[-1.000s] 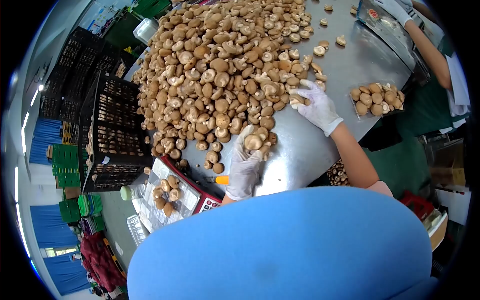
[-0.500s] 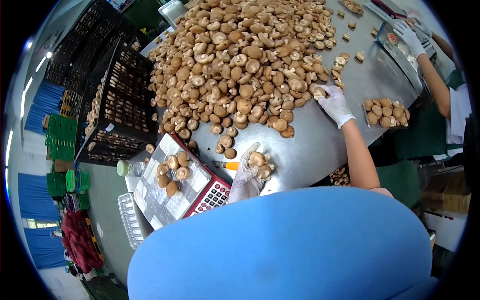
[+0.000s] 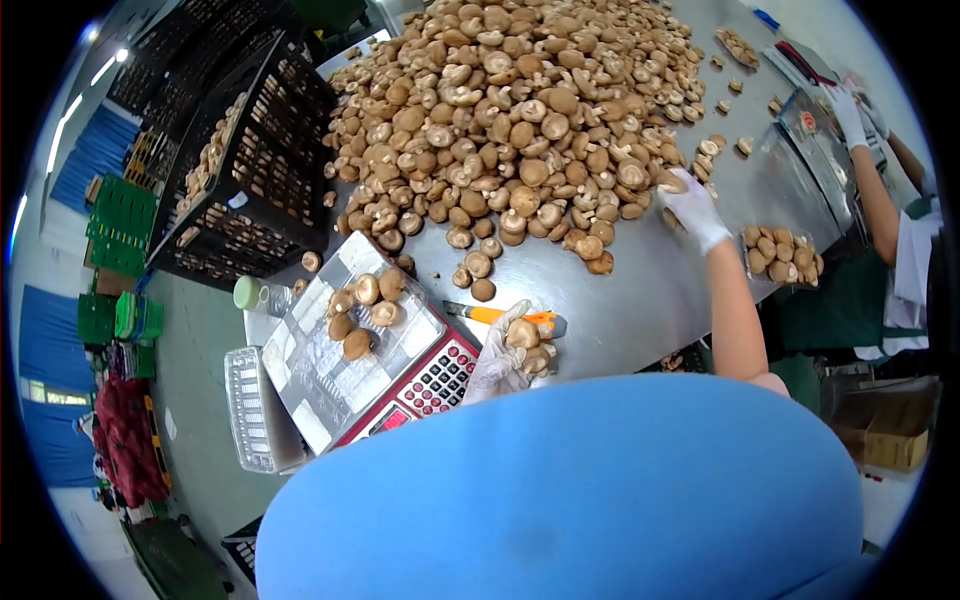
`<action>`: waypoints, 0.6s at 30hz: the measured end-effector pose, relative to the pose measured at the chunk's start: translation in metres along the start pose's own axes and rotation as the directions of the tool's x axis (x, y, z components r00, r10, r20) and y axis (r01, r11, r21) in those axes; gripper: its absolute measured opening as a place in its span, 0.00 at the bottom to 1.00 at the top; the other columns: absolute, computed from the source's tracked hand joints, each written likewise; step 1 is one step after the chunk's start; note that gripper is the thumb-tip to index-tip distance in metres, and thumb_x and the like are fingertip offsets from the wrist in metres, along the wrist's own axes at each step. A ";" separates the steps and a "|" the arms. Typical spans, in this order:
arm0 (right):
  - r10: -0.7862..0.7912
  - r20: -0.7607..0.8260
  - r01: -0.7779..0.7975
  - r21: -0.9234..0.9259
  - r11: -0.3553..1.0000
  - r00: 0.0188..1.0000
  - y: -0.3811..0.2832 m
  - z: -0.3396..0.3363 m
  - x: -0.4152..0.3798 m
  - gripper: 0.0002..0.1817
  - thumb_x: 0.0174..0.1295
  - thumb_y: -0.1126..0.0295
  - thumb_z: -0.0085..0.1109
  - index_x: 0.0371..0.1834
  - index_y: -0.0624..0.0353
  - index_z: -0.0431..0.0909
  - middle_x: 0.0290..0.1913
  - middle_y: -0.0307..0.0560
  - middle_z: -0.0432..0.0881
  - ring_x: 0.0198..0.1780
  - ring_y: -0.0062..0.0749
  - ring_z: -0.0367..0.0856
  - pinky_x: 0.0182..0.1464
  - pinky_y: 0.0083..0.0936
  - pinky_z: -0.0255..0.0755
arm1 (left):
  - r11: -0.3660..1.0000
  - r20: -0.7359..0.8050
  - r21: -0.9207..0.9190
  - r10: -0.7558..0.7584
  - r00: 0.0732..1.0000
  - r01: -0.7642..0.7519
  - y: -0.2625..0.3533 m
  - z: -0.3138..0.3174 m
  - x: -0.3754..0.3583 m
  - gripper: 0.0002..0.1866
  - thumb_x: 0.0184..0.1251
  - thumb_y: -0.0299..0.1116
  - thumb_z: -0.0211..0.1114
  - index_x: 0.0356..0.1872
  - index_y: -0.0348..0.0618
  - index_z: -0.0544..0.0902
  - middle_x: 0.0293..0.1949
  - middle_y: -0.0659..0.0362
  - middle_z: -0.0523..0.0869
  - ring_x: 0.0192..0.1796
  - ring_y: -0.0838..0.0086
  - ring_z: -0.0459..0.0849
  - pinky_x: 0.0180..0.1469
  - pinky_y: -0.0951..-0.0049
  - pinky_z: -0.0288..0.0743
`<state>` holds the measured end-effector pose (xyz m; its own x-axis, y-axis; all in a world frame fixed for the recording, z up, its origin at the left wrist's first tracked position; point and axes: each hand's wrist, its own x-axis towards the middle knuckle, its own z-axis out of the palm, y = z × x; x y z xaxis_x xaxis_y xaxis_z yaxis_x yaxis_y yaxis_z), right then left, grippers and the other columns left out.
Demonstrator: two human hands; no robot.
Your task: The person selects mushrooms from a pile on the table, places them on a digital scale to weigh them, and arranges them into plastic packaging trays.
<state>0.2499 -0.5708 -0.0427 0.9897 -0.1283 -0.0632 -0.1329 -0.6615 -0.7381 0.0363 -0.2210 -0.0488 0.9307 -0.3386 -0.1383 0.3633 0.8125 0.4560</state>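
Note:
My left hand (image 3: 497,366), in a whitish glove, is closed around a few brown shiitake mushrooms (image 3: 522,334) near the table's front edge. Just behind it lies an orange-handled knife (image 3: 486,314), partly covered by the hand. My right hand (image 3: 697,212), also gloved, reaches to the right edge of a large shiitake pile (image 3: 520,130). Its fingers are curled on a mushroom (image 3: 671,182), partly hidden by the glove. To the left, a red-edged digital scale (image 3: 437,378) carries a clear plastic tray (image 3: 325,345) with several mushrooms (image 3: 366,289) in it.
Black crates (image 3: 262,165) of mushrooms stand at the left. A filled mushroom pack (image 3: 780,256) sits right of my right arm. An empty clear tray (image 3: 262,410) and a green-lidded jar (image 3: 247,293) flank the scale. A co-worker's gloved hand (image 3: 848,117) is at a device, far right.
The view has shifted, so the scale's display and more of the knife now show. My right hand has moved slightly farther in along the pile's edge. My left hand still holds its mushrooms.

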 end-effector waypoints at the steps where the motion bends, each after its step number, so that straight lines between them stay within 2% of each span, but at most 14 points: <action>1: 0.131 0.198 -0.198 0.369 0.908 0.971 -0.025 -0.010 -0.028 0.23 0.70 0.56 0.61 0.61 0.57 0.76 0.46 0.53 0.84 0.43 0.42 0.90 0.38 0.34 0.86 | 0.998 -0.064 0.066 0.003 0.998 0.002 0.002 0.005 -0.005 0.45 0.61 0.30 0.74 0.78 0.41 0.60 0.46 0.59 0.75 0.39 0.74 0.77 0.46 0.73 0.75; 2: 0.134 0.211 -0.205 0.365 0.908 0.968 -0.024 -0.006 -0.045 0.23 0.70 0.56 0.61 0.61 0.57 0.76 0.46 0.53 0.84 0.43 0.42 0.90 0.38 0.34 0.86 | 0.999 -0.078 0.051 -0.001 0.997 0.005 0.005 0.010 -0.007 0.45 0.62 0.30 0.74 0.78 0.40 0.60 0.46 0.59 0.75 0.39 0.74 0.78 0.46 0.73 0.75; 3: -0.013 0.386 -0.258 0.641 0.723 0.922 -0.023 0.000 -0.059 0.24 0.71 0.54 0.60 0.62 0.58 0.74 0.44 0.52 0.83 0.38 0.39 0.89 0.32 0.29 0.86 | 0.999 -0.090 0.049 0.000 0.996 0.004 0.005 0.006 -0.006 0.45 0.62 0.30 0.74 0.78 0.40 0.60 0.46 0.59 0.75 0.39 0.74 0.78 0.46 0.73 0.75; 4: -0.209 0.486 -0.358 0.818 0.451 0.848 -0.023 0.006 -0.069 0.27 0.73 0.51 0.59 0.64 0.60 0.72 0.43 0.52 0.82 0.34 0.36 0.89 0.26 0.25 0.86 | 1.000 -0.020 0.000 -0.001 1.000 0.001 0.005 0.000 -0.006 0.44 0.64 0.31 0.74 0.79 0.44 0.59 0.53 0.52 0.78 0.45 0.67 0.82 0.46 0.68 0.78; 5: -0.212 0.498 -0.369 0.813 0.450 0.841 -0.023 0.014 -0.076 0.27 0.73 0.51 0.59 0.64 0.60 0.72 0.43 0.52 0.82 0.34 0.36 0.89 0.26 0.25 0.86 | 0.999 0.052 -0.047 0.003 0.999 -0.001 0.006 -0.004 -0.005 0.44 0.66 0.32 0.74 0.79 0.48 0.58 0.60 0.45 0.80 0.50 0.59 0.86 0.46 0.63 0.82; 7: -0.286 0.585 -0.484 0.801 0.353 0.759 -0.032 0.033 -0.087 0.34 0.72 0.48 0.59 0.70 0.63 0.66 0.50 0.60 0.82 0.36 0.41 0.88 0.27 0.28 0.88 | 0.994 -0.018 0.103 -0.034 0.999 0.036 0.014 0.007 -0.005 0.47 0.67 0.37 0.73 0.81 0.48 0.52 0.63 0.43 0.78 0.53 0.56 0.87 0.46 0.64 0.85; 8: -0.427 0.575 -0.465 0.818 0.339 0.698 -0.046 0.042 -0.089 0.37 0.73 0.45 0.56 0.72 0.65 0.64 0.57 0.68 0.80 0.36 0.41 0.87 0.22 0.25 0.84 | 0.993 -0.051 0.110 -0.032 0.998 0.037 0.017 0.014 -0.008 0.48 0.68 0.36 0.72 0.82 0.48 0.51 0.64 0.43 0.77 0.53 0.56 0.87 0.43 0.66 0.85; 9: -0.437 0.586 -0.476 0.810 0.342 0.683 -0.051 0.053 -0.089 0.37 0.73 0.45 0.56 0.72 0.65 0.64 0.57 0.68 0.80 0.36 0.41 0.87 0.22 0.25 0.84 | 0.992 -0.083 0.117 -0.027 0.996 0.037 0.022 0.025 -0.012 0.48 0.68 0.35 0.71 0.82 0.47 0.50 0.65 0.43 0.76 0.53 0.57 0.88 0.41 0.68 0.85; 11: -0.613 0.550 -0.598 0.787 0.152 0.567 -0.066 0.075 -0.089 0.38 0.74 0.43 0.53 0.72 0.66 0.65 0.60 0.73 0.78 0.34 0.36 0.85 0.19 0.21 0.79 | 0.996 -0.072 0.092 0.024 0.997 -0.017 0.028 0.030 -0.021 0.46 0.68 0.32 0.70 0.82 0.45 0.51 0.63 0.45 0.77 0.51 0.58 0.88 0.37 0.71 0.85; 12: -0.594 0.573 -0.589 0.784 0.197 0.564 -0.074 0.080 -0.091 0.38 0.75 0.41 0.50 0.71 0.66 0.67 0.57 0.67 0.81 0.30 0.30 0.82 0.17 0.19 0.75 | 0.993 -0.071 0.116 0.025 0.997 -0.017 0.034 0.031 -0.026 0.46 0.68 0.31 0.70 0.81 0.44 0.52 0.62 0.46 0.77 0.51 0.59 0.89 0.36 0.72 0.84; 13: -0.601 0.582 -0.598 0.775 0.205 0.548 -0.072 0.089 -0.088 0.38 0.75 0.41 0.50 0.71 0.66 0.67 0.57 0.67 0.81 0.30 0.30 0.82 0.17 0.19 0.75 | 0.990 -0.070 0.140 0.025 0.997 -0.015 0.038 0.032 -0.032 0.45 0.68 0.30 0.69 0.81 0.44 0.53 0.60 0.47 0.78 0.50 0.60 0.89 0.36 0.72 0.84; 14: -0.486 0.652 -0.602 0.748 0.280 0.583 -0.071 0.098 -0.086 0.37 0.74 0.38 0.49 0.70 0.60 0.68 0.60 0.71 0.79 0.27 0.30 0.77 0.20 0.18 0.72 | 0.981 -0.152 0.190 0.060 0.987 -0.030 0.040 0.038 -0.038 0.46 0.63 0.33 0.74 0.79 0.44 0.57 0.60 0.44 0.81 0.44 0.61 0.90 0.30 0.74 0.82; 17: -0.379 0.747 -0.671 0.661 0.335 0.546 -0.095 0.110 -0.086 0.37 0.73 0.37 0.48 0.70 0.57 0.69 0.61 0.69 0.80 0.28 0.34 0.80 0.23 0.19 0.76 | 0.948 -0.141 0.289 0.182 0.973 -0.136 0.054 0.040 -0.062 0.44 0.64 0.31 0.73 0.78 0.41 0.58 0.59 0.41 0.80 0.39 0.65 0.89 0.24 0.79 0.78; 18: -0.322 0.745 -0.652 0.667 0.360 0.584 -0.113 0.109 -0.090 0.37 0.74 0.38 0.48 0.72 0.58 0.69 0.59 0.66 0.82 0.32 0.35 0.85 0.24 0.20 0.80 | 0.966 -0.121 0.221 0.167 0.978 -0.137 0.064 0.042 -0.074 0.42 0.68 0.14 0.58 0.81 0.44 0.54 0.59 0.45 0.79 0.43 0.68 0.88 0.34 0.80 0.82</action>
<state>0.1815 -0.4041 -0.0263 0.6604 0.6884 -0.2999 -0.6582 0.3384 -0.6725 -0.0111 -0.1639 0.0276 0.9764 -0.1382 -0.1659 0.2138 0.7263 0.6533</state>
